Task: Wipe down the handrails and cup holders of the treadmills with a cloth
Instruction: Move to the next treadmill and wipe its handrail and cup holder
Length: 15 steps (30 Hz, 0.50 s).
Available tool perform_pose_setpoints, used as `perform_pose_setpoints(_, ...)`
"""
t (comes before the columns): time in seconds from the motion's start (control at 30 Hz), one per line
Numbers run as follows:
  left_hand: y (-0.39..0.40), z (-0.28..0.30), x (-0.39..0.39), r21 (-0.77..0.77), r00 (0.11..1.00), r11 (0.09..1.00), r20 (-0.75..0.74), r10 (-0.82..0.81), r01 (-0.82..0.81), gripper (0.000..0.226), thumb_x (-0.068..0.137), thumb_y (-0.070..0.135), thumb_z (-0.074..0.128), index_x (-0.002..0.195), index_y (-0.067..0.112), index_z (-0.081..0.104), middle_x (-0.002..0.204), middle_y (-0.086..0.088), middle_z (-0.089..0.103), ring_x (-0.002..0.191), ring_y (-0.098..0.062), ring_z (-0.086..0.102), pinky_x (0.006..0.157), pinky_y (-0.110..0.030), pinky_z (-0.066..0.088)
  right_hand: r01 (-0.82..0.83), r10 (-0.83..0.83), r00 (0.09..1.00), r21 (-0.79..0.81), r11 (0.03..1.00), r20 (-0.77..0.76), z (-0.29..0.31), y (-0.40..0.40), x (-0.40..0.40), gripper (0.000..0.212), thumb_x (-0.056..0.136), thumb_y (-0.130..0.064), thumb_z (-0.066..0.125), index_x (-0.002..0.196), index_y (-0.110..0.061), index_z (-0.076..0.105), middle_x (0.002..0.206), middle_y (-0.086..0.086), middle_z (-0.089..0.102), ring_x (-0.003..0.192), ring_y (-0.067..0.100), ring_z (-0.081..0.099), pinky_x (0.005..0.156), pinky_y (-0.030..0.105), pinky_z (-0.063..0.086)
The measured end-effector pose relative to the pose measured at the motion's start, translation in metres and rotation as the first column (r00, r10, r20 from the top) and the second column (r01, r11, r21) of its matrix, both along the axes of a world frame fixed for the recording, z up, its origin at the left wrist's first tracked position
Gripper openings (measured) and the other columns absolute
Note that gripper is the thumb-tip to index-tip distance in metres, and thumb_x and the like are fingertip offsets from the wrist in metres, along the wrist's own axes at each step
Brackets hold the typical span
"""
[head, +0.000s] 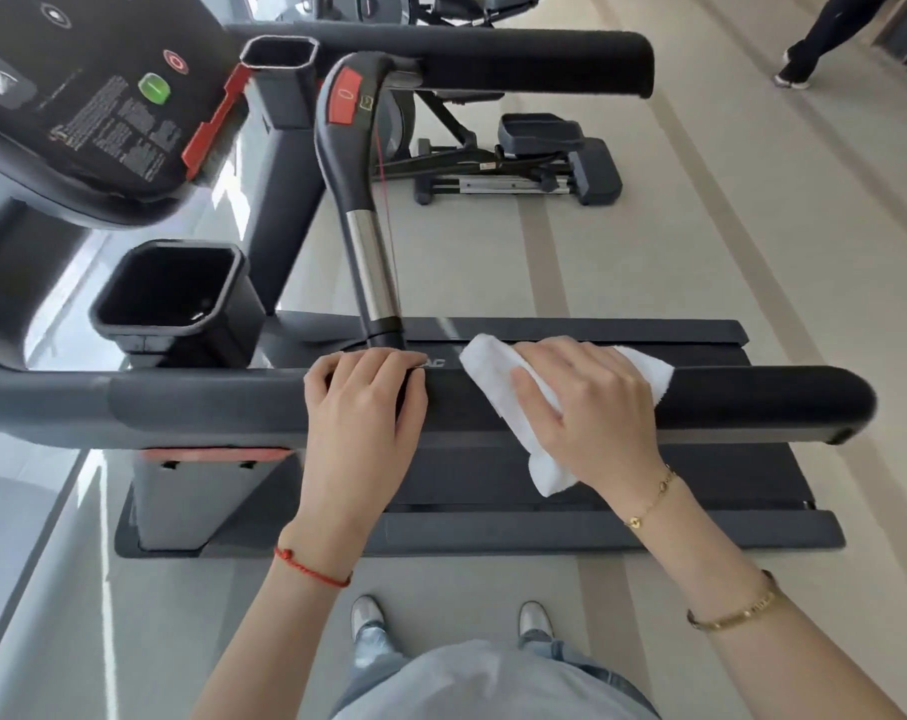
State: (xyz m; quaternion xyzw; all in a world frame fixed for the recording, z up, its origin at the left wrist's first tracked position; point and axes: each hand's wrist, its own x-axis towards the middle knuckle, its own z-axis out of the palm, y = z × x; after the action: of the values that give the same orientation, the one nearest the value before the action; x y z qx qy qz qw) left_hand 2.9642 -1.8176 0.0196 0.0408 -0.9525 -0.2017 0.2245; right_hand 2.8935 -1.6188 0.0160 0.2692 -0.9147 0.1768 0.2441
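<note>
I stand beside a treadmill and look down across it. Its near handrail [752, 402] is a thick black padded bar running left to right. My right hand [591, 407] presses a white cloth [493, 379] over the top of this rail, the cloth draped on both sides. My left hand [363, 407] grips the same rail just left of the cloth, where a chrome and black inner handle [368, 252] meets it. A black cup holder [176, 291] sits left of that handle, and a second cup holder [280, 54] lies further back. The far handrail [519, 59] crosses the top.
The console [77, 96] with a green button fills the upper left. The treadmill belt [649, 470] lies below the rail. An elliptical machine [519, 158] stands on the beige floor beyond. A person's legs [815, 39] are at the top right. My shoes [368, 621] stand by the deck.
</note>
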Motion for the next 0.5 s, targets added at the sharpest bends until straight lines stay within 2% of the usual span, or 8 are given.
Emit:
perform_pose_setpoints(0.17, 0.063, -0.001, -0.013, 0.003, 1.000, 1.000, 0.011, 0.017, -0.017, 0.019, 0.100, 0.018, 0.052, 0.107, 0.020, 0.069, 0.102, 0.009, 0.070, 0.098, -0.015, 0.063, 0.107, -0.043, 0.033, 0.092, -0.093, 0.994, 0.013, 0.996, 0.056, 0.011, 0.097, -0.020, 0.029, 0.094, -0.031, 0.046, 0.086, -0.017, 0.070, 0.073, -0.001, 0.064, 0.063, 0.024, 0.057, 0.060, 0.035, 0.044)
perform_pose_setpoints(0.27, 0.098, -0.001, -0.022, -0.012, 0.999, 1.000, 0.018, 0.028, -0.028, 0.019, 0.100, 0.019, 0.052, 0.105, 0.020, 0.070, 0.101, 0.008, 0.070, 0.097, -0.016, 0.064, 0.107, -0.045, 0.034, 0.111, -0.138, 0.965, 0.132, 0.985, 0.222, 0.020, 0.119, -0.037, 0.040, 0.089, -0.040, 0.031, 0.080, -0.020, 0.064, 0.068, -0.002, 0.058, 0.059, 0.024, 0.052, 0.052, 0.029, 0.030)
perform_pose_setpoints(0.33, 0.121, 0.000, -0.027, -0.009, 0.999, 0.999, 0.019, 0.031, -0.031, 0.019, 0.100, 0.020, 0.052, 0.105, 0.020, 0.070, 0.101, 0.008, 0.071, 0.098, -0.017, 0.064, 0.107, -0.046, 0.034, 0.024, -0.084, 0.970, 0.255, 0.967, 0.228, 0.021, 0.121, -0.043, 0.050, 0.084, -0.043, 0.016, 0.086, -0.023, 0.062, 0.074, -0.005, 0.058, 0.064, 0.022, 0.051, 0.050, 0.027, 0.023)
perform_pose_setpoints(0.37, 0.129, 0.000, -0.028, -0.006, 0.999, 1.000, 0.020, 0.029, -0.029, 0.019, 0.100, 0.021, 0.052, 0.105, 0.019, 0.070, 0.101, 0.008, 0.071, 0.098, -0.017, 0.064, 0.106, -0.046, 0.034, -0.031, -0.030, 0.976, 0.274, 0.961, 0.214, 0.020, 0.121, -0.040, 0.053, 0.086, -0.044, 0.015, 0.094, -0.026, 0.064, 0.081, -0.006, 0.061, 0.069, 0.022, 0.055, 0.051, 0.027, 0.029)
perform_pose_setpoints(0.43, 0.148, 0.001, -0.032, -0.011, 0.999, 0.999, 0.025, 0.031, -0.031, 0.020, 0.100, 0.021, 0.051, 0.103, 0.020, 0.070, 0.099, 0.008, 0.071, 0.097, -0.017, 0.064, 0.106, -0.046, 0.034, -0.122, 0.096, 0.983, 0.168, 0.978, 0.157, 0.015, 0.134, -0.032, 0.042, 0.097, -0.040, 0.030, 0.110, -0.026, 0.068, 0.099, -0.005, 0.067, 0.082, 0.021, 0.062, 0.066, 0.032, 0.046)
perform_pose_setpoints(0.5, 0.166, 0.000, -0.037, -0.012, 0.999, 0.999, 0.024, 0.036, -0.036, 0.020, 0.099, 0.021, 0.051, 0.101, 0.019, 0.071, 0.097, 0.008, 0.071, 0.096, -0.018, 0.064, 0.105, -0.046, 0.034, -0.177, 0.173, 0.983, 0.087, 0.980, 0.057, 0.007, 0.155, -0.027, 0.033, 0.100, -0.037, 0.043, 0.121, -0.026, 0.066, 0.115, -0.005, 0.066, 0.097, 0.019, 0.063, 0.082, 0.036, 0.049)
